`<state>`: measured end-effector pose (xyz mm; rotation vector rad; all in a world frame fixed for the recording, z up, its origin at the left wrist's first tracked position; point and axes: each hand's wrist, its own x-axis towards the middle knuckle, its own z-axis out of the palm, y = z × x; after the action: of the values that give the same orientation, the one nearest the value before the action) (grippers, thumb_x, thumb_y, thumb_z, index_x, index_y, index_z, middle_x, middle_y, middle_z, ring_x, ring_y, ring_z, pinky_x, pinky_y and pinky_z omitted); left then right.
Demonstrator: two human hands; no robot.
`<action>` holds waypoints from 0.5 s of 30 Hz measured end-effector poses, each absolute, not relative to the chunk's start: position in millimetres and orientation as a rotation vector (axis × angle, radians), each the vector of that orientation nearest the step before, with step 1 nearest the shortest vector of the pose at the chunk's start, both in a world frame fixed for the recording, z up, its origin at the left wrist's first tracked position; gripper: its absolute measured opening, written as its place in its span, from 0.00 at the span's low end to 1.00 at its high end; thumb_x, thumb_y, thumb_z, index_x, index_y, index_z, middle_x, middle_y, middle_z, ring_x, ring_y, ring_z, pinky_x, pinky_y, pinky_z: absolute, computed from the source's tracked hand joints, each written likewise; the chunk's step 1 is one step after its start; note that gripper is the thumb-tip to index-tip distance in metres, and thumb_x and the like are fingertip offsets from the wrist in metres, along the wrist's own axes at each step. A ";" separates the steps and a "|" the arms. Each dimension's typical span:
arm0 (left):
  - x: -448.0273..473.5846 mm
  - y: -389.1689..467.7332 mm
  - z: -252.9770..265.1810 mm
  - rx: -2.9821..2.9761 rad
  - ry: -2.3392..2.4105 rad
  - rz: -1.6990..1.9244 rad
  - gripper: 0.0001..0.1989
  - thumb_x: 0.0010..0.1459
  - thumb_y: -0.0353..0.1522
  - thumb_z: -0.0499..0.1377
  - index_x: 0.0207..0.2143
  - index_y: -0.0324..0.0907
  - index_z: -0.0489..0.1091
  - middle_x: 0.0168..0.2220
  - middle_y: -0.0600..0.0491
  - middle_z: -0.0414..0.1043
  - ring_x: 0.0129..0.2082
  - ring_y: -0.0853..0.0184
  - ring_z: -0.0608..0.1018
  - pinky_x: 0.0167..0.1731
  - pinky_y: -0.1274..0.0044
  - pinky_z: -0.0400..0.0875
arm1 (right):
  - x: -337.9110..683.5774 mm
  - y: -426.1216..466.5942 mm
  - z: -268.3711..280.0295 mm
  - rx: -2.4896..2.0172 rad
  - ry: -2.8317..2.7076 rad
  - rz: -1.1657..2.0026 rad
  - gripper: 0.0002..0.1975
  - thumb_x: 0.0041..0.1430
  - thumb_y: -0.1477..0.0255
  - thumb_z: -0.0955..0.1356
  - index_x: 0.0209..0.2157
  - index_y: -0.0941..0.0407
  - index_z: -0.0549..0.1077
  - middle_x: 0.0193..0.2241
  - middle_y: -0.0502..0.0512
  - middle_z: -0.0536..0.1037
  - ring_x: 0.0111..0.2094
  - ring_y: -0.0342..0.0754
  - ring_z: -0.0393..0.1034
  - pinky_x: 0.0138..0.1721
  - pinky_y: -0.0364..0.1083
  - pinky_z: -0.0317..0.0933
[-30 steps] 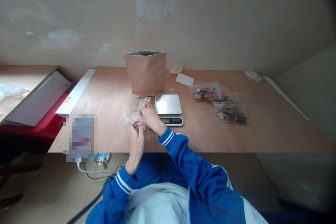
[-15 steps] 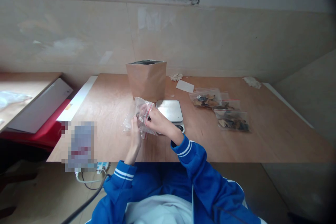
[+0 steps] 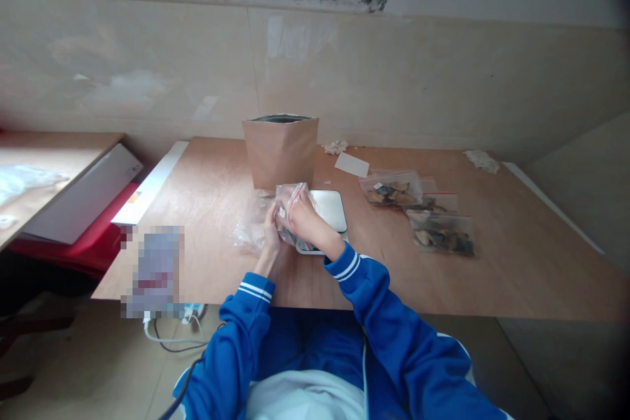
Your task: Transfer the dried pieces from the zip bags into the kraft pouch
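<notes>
Above the near edge of the bench (image 3: 221,275), in the head view, both hands lift a clear zip bag (image 3: 290,210) in front of the scale (image 3: 332,210). The left hand (image 3: 270,236) pinches its left side; the right hand (image 3: 302,226) grips its red-striped mouth, which tilts up toward the brown paper bag (image 3: 280,151) just behind.

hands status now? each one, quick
Left hand: closed on the clear zip bag.
Right hand: closed on the same bag, by its red-striped opening.
</notes>
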<state>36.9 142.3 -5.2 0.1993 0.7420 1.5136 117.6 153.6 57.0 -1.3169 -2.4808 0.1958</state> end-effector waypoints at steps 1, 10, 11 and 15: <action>36.8 143.8 -7.8 0.203 0.726 1.502 0.14 0.61 0.36 0.55 0.37 0.36 0.76 0.40 0.47 0.80 0.51 0.59 0.77 0.55 0.70 0.68 | 117.2 153.8 54.7 -1.320 -2.475 0.218 0.20 0.59 0.76 0.63 0.52 0.67 0.68 0.55 0.74 0.68 0.58 0.64 0.60 0.61 0.67 0.45; 33.5 148.6 -23.2 0.245 0.668 1.449 0.18 0.60 0.40 0.57 0.44 0.36 0.76 0.46 0.46 0.78 0.55 0.58 0.74 0.57 0.70 0.67 | 113.0 151.8 46.6 -1.311 -2.577 0.229 0.24 0.59 0.76 0.61 0.56 0.69 0.65 0.56 0.75 0.68 0.59 0.64 0.58 0.62 0.65 0.46; 32.7 149.5 -24.3 0.244 0.683 1.453 0.17 0.60 0.40 0.57 0.43 0.37 0.76 0.45 0.46 0.78 0.54 0.59 0.75 0.56 0.71 0.68 | 111.8 151.3 46.2 -1.326 -2.580 0.232 0.24 0.59 0.76 0.61 0.56 0.69 0.65 0.55 0.75 0.68 0.58 0.64 0.59 0.62 0.65 0.47; 29.3 154.2 -29.7 0.297 0.788 1.472 0.15 0.61 0.40 0.55 0.38 0.38 0.75 0.42 0.47 0.79 0.52 0.58 0.76 0.53 0.70 0.70 | 104.6 149.0 47.6 -1.374 -2.567 0.256 0.24 0.58 0.78 0.62 0.55 0.72 0.65 0.52 0.76 0.70 0.55 0.63 0.62 0.59 0.61 0.53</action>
<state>29.3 154.2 -29.7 0.2969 0.7876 1.4718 104.6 149.0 47.6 -1.3744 -2.5672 0.2564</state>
